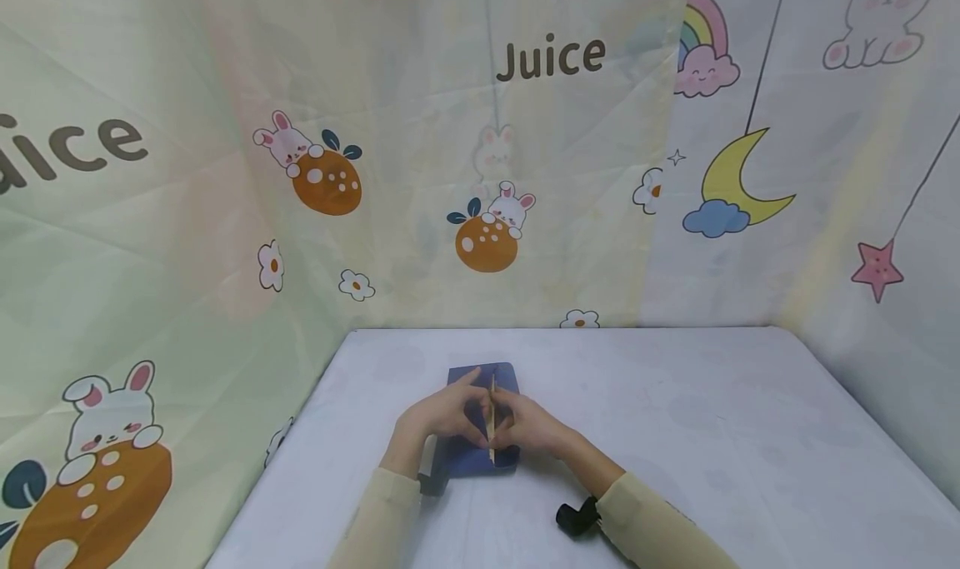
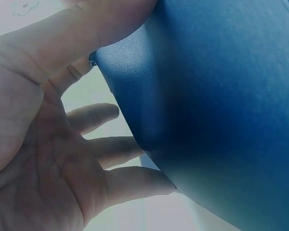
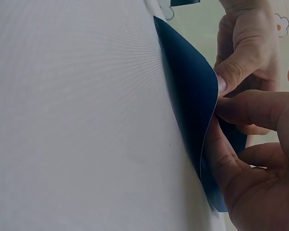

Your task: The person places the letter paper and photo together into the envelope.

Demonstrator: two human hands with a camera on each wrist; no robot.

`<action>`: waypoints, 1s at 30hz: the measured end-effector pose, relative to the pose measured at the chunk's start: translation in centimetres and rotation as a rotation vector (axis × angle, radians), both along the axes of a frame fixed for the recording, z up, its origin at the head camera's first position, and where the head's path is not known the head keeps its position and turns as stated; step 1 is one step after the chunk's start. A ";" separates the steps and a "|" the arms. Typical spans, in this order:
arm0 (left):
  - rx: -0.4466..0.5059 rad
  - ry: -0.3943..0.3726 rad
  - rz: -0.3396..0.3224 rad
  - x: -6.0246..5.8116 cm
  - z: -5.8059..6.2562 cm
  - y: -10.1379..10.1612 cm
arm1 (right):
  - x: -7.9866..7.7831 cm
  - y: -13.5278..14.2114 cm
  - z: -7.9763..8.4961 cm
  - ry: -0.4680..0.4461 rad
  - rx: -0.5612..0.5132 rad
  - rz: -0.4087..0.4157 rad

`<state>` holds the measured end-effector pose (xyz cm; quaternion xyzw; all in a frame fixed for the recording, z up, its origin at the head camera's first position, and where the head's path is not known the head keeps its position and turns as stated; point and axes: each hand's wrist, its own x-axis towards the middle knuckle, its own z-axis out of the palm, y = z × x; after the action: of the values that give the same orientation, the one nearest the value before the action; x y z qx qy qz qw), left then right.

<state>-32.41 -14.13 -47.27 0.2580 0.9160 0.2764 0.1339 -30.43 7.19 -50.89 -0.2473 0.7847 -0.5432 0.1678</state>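
Note:
A thin blue cover point(image 1: 472, 466), like that of a soft notebook, is on the white table in the head view. A narrow tan edge point(image 1: 492, 455) runs down its middle between my two hands. My left hand point(image 1: 442, 411) pinches the blue piece from the left; in the left wrist view its thumb lies over the blue surface point(image 2: 221, 96), with the other fingers along the edge. From the right, my right hand point(image 1: 528, 426) pinches the same part with thumb and fingers. The right wrist view shows the blue sheet point(image 3: 185, 72) bowed up at the pinched edge.
A white-covered table point(image 1: 637, 402) spreads around the hands. Printed cloth point(image 1: 420, 136) with rabbits and oranges hangs behind and on the left, with a paler printed cloth point(image 1: 847, 161) on the right. A black device point(image 1: 576, 519) sits at the right wrist.

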 end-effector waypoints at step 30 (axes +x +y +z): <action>-0.019 0.006 -0.007 -0.1 -0.1 0.0 | -0.1 0.6 0.2 -0.006 -0.026 0.034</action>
<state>-32.55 -14.17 -47.37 0.2606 0.9181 0.2665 0.1343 -30.52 7.79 -50.71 -0.2610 0.7727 -0.5511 0.1763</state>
